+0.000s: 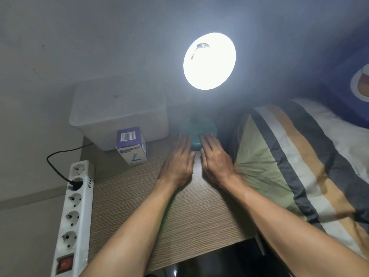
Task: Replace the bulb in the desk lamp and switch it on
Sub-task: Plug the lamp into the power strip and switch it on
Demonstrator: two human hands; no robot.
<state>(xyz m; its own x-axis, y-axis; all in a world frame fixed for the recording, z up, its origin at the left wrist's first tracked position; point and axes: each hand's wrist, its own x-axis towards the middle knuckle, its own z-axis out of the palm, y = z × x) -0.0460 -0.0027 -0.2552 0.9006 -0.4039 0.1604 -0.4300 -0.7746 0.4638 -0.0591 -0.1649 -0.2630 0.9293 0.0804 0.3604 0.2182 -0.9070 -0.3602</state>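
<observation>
I see the wood-grain desk [179, 216] filling the middle of my view, with a bed beside it on the right carrying a striped pillow [289, 166]. At the back left of the desk stands a pale plastic tub [117, 110], and just in front of it, touching or nearly so, a small purple and white bulb box [132, 145]. A white power strip [73, 214] runs along the desk's left edge with one black plug in it.

The desk lamp [197, 130] stands at the back centre. Its round shade [209, 60] faces me and glares bright, so I judge the bulb is in and lit, and the task looks close to finished. The bulb itself is lost in the glare.

My left hand [177, 162] and right hand [216, 158] lie flat, palms down, side by side on the desk. The fingers [207, 139] of both hands are stretched out straight, tips resting on the front edge of the teal base. Neither hand holds anything.

I judge the lamp light and top-heavy, its plastic base smooth and likely to slide on this surface. If I must move it, I would take the base from both sides, low down, not the shade, which may be warming and would tip the whole thing.
</observation>
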